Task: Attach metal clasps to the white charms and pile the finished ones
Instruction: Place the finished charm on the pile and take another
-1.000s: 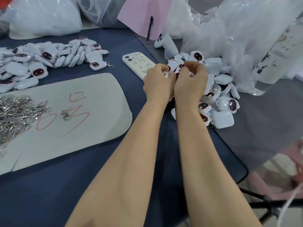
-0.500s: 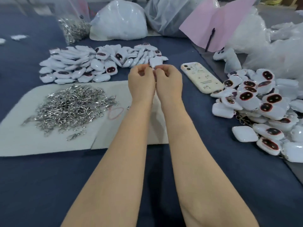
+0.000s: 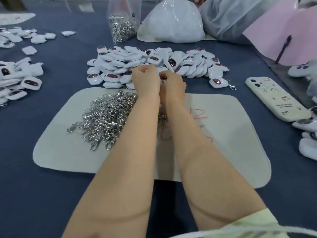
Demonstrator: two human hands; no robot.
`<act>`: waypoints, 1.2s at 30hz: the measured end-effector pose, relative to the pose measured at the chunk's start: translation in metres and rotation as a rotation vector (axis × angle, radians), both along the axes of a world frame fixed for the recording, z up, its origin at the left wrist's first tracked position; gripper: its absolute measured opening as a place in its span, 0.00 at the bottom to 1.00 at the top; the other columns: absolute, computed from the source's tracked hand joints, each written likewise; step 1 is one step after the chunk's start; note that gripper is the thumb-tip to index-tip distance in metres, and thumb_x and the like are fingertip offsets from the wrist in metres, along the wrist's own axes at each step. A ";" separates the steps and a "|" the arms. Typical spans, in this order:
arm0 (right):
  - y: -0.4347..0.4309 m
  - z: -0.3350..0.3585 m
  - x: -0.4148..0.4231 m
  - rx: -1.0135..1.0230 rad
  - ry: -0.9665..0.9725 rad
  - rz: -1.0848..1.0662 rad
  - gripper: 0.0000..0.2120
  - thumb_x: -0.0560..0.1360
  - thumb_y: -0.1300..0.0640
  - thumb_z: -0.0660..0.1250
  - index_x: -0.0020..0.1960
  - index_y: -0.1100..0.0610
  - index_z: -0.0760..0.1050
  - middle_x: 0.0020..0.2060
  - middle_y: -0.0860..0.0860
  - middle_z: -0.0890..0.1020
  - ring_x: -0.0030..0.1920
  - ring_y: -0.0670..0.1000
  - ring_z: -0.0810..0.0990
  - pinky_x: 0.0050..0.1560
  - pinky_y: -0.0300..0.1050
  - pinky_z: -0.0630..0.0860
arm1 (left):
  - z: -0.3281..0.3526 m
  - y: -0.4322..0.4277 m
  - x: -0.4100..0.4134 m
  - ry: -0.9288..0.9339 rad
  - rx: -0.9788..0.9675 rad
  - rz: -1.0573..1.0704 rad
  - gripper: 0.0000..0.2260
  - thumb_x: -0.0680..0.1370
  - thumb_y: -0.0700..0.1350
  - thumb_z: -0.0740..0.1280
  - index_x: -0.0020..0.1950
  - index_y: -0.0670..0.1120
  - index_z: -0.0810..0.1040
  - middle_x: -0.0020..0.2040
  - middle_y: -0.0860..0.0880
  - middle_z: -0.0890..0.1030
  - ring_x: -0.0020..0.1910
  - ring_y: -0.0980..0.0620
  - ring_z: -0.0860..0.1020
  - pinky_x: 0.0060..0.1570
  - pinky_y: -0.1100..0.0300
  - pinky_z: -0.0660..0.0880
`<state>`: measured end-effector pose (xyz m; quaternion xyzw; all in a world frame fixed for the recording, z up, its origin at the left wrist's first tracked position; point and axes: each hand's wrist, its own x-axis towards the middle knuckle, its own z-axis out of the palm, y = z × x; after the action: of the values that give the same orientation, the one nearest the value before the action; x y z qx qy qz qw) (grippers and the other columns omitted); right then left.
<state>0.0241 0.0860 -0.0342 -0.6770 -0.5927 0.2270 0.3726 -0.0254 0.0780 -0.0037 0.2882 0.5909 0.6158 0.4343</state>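
Head view: the right hand (image 3: 173, 88) pinches a white charm (image 3: 163, 77) above the far edge of the mat (image 3: 223, 134). The left hand (image 3: 145, 79) is curled tight against it, and what it grasps is hidden. If the pinch slips, the charm could fall into the heap of clasps (image 3: 109, 115) or the charm pile (image 3: 154, 60) just beyond and get mixed in.
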 end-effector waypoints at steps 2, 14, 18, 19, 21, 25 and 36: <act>0.007 -0.004 0.000 -0.055 -0.119 0.020 0.14 0.78 0.58 0.57 0.61 0.51 0.73 0.61 0.55 0.75 0.62 0.59 0.68 0.54 0.45 0.62 | -0.003 0.005 0.002 0.023 0.005 0.007 0.02 0.78 0.39 0.59 0.46 0.44 0.70 0.38 0.50 0.71 0.36 0.53 0.70 0.37 0.59 0.71; -0.017 0.013 0.011 0.123 0.328 -0.049 0.13 0.75 0.64 0.59 0.53 0.54 0.79 0.47 0.50 0.79 0.53 0.51 0.76 0.56 0.44 0.72 | -0.001 -0.013 0.008 0.070 0.018 -0.044 0.13 0.77 0.39 0.60 0.57 0.33 0.75 0.59 0.32 0.75 0.31 0.54 0.66 0.29 0.63 0.63; -0.044 0.027 0.024 0.127 0.437 0.006 0.15 0.73 0.67 0.57 0.41 0.48 0.74 0.41 0.45 0.80 0.47 0.47 0.78 0.51 0.43 0.75 | 0.005 -0.029 0.015 0.021 0.012 -0.165 0.08 0.78 0.41 0.61 0.42 0.42 0.77 0.43 0.40 0.80 0.41 0.47 0.75 0.38 0.57 0.71; -0.051 0.028 0.027 0.121 0.440 0.017 0.15 0.72 0.67 0.57 0.40 0.48 0.73 0.43 0.48 0.80 0.48 0.50 0.78 0.52 0.45 0.75 | 0.005 -0.033 0.016 -0.016 0.009 -0.189 0.08 0.78 0.41 0.61 0.40 0.43 0.76 0.41 0.42 0.79 0.40 0.46 0.75 0.39 0.57 0.71; -0.063 0.027 0.035 0.113 0.434 0.018 0.13 0.72 0.67 0.58 0.39 0.49 0.70 0.43 0.50 0.80 0.48 0.52 0.79 0.53 0.48 0.76 | 0.001 -0.044 0.018 -0.032 0.010 -0.217 0.09 0.78 0.42 0.61 0.38 0.44 0.74 0.40 0.43 0.77 0.38 0.47 0.75 0.39 0.57 0.72; -0.083 0.013 0.046 0.082 0.361 0.001 0.07 0.73 0.64 0.62 0.42 0.52 0.69 0.42 0.48 0.77 0.49 0.53 0.79 0.49 0.45 0.74 | -0.013 -0.063 0.019 -0.027 0.009 -0.189 0.10 0.79 0.42 0.61 0.37 0.46 0.72 0.37 0.47 0.75 0.37 0.48 0.72 0.37 0.59 0.69; -0.084 -0.006 0.033 0.009 -0.385 0.253 0.11 0.75 0.54 0.61 0.56 0.53 0.76 0.57 0.55 0.77 0.58 0.60 0.71 0.56 0.52 0.69 | -0.020 -0.063 0.001 -0.171 0.087 -0.047 0.09 0.78 0.37 0.59 0.38 0.42 0.72 0.36 0.44 0.77 0.33 0.52 0.76 0.33 0.64 0.74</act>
<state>0.0573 0.0020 -0.0402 -0.6267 -0.7339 0.1357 0.2241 -0.0241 0.0145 -0.0234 0.2670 0.5175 0.6527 0.4846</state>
